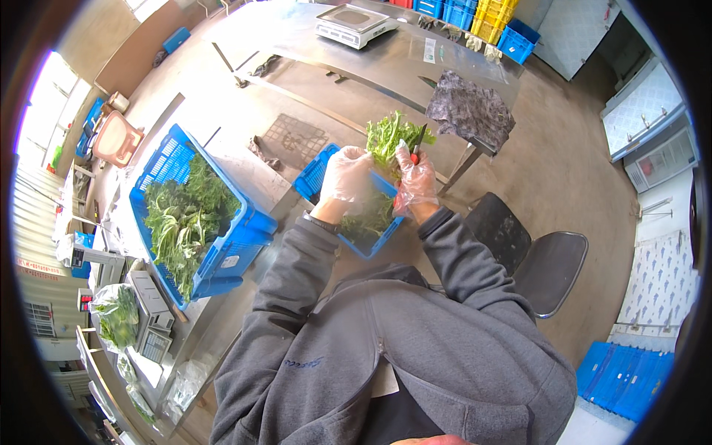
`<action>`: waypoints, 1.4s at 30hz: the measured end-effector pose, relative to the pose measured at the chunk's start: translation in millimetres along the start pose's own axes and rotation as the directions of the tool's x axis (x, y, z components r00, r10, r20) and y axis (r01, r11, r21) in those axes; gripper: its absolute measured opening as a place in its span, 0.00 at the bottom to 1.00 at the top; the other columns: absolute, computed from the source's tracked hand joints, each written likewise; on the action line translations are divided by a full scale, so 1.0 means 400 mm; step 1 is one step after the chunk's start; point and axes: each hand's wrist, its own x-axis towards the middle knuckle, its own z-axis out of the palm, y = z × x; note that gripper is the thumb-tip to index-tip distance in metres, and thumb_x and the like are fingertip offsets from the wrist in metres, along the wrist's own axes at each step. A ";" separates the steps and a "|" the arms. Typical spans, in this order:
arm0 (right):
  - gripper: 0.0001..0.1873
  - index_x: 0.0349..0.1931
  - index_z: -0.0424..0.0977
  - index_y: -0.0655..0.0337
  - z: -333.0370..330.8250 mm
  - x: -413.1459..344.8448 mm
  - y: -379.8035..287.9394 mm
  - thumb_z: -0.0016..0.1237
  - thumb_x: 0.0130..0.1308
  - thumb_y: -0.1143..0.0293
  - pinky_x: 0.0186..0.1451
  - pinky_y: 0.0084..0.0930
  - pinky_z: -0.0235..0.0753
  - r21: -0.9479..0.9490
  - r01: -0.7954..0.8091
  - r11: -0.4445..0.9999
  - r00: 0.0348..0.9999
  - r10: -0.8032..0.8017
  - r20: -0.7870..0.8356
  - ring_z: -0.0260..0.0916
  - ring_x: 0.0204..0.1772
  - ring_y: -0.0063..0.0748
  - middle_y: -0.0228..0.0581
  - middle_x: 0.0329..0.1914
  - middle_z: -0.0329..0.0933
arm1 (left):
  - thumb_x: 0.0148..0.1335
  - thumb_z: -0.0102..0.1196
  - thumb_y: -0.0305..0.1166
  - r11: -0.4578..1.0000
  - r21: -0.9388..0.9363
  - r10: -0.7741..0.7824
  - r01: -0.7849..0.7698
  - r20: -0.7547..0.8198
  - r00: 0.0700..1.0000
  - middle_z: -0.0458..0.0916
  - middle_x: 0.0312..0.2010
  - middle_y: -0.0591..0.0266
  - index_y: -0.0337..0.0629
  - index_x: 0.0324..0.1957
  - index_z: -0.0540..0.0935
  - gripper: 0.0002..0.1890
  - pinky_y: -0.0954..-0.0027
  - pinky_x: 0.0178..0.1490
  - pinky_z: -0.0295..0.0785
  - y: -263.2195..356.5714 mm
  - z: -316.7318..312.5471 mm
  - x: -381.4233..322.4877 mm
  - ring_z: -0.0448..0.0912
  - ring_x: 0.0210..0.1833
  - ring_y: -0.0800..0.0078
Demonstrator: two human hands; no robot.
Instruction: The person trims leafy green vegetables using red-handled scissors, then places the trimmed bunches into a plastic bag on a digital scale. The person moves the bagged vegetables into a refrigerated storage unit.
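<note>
Both hands wear clear plastic gloves. My left hand is closed at the left side of a bunch of frilly leafy greens, its fingertips hidden by the hand itself. In my right hand is a small knife with a red handle and a dark blade pointing up. The right thumb presses near the lower part of the bunch. Below both hands stands a blue plastic crate with more greens inside, partly covered by my left hand.
A larger blue crate heaped with greens tilts on the metal table to the left. Scales rest on the table ahead. A dark cloth drapes over that table's corner. A black chair stands at right.
</note>
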 end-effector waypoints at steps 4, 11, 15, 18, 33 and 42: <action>0.14 0.42 0.75 0.58 -0.002 0.000 0.003 0.62 0.72 0.59 0.29 0.21 0.68 -0.106 0.279 0.954 0.959 -0.272 0.074 0.62 0.27 0.17 0.22 0.28 0.71 | 0.66 0.66 0.27 0.868 0.339 0.416 -0.363 -0.096 0.904 0.84 0.38 0.67 0.35 0.47 0.84 0.11 0.75 0.48 0.76 -0.022 0.024 0.012 0.80 0.40 0.79; 0.20 0.45 0.75 0.62 -0.038 0.037 0.091 0.63 0.70 0.53 0.35 0.22 0.71 -0.349 0.350 0.870 0.937 -0.322 0.135 0.65 0.31 0.19 0.26 0.31 0.74 | 0.67 0.66 0.30 0.987 0.062 0.142 -0.145 0.051 0.989 0.85 0.47 0.64 0.33 0.53 0.85 0.15 0.72 0.52 0.75 0.061 0.062 0.035 0.78 0.50 0.79; 0.23 0.46 0.75 0.60 -0.001 -0.025 0.007 0.63 0.68 0.50 0.28 0.21 0.69 -0.043 -0.155 0.987 0.985 0.157 0.065 0.65 0.25 0.19 0.27 0.30 0.74 | 0.70 0.59 0.32 0.963 -0.030 0.269 -0.268 0.040 0.962 0.83 0.49 0.62 0.39 0.55 0.83 0.14 0.64 0.55 0.75 -0.027 -0.031 0.066 0.79 0.53 0.70; 0.25 0.47 0.74 0.62 -0.014 -0.013 0.015 0.66 0.66 0.50 0.23 0.20 0.64 0.183 -0.232 0.955 0.973 0.226 0.051 0.63 0.24 0.15 0.26 0.30 0.73 | 0.72 0.53 0.28 0.954 -0.225 0.219 -0.199 0.067 0.973 0.84 0.48 0.57 0.36 0.53 0.82 0.12 0.67 0.56 0.76 -0.030 -0.026 0.069 0.81 0.53 0.67; 0.21 0.52 0.76 0.65 -0.014 0.011 -0.033 0.68 0.61 0.69 0.45 0.21 0.80 -0.385 0.273 0.882 0.897 -0.090 0.432 0.76 0.42 0.16 0.31 0.42 0.82 | 0.68 0.64 0.32 0.852 0.487 0.290 -0.191 -0.137 0.947 0.83 0.27 0.69 0.34 0.37 0.86 0.09 0.71 0.37 0.73 0.015 0.002 0.083 0.76 0.30 0.81; 0.13 0.47 0.79 0.62 -0.043 -0.005 -0.132 0.63 0.66 0.67 0.39 0.19 0.77 -0.203 -0.210 0.957 0.731 0.291 0.617 0.74 0.35 0.18 0.30 0.36 0.79 | 0.71 0.61 0.35 0.830 0.506 0.329 -0.235 -0.104 0.938 0.83 0.28 0.66 0.34 0.39 0.86 0.12 0.70 0.38 0.73 -0.016 -0.263 0.286 0.77 0.32 0.79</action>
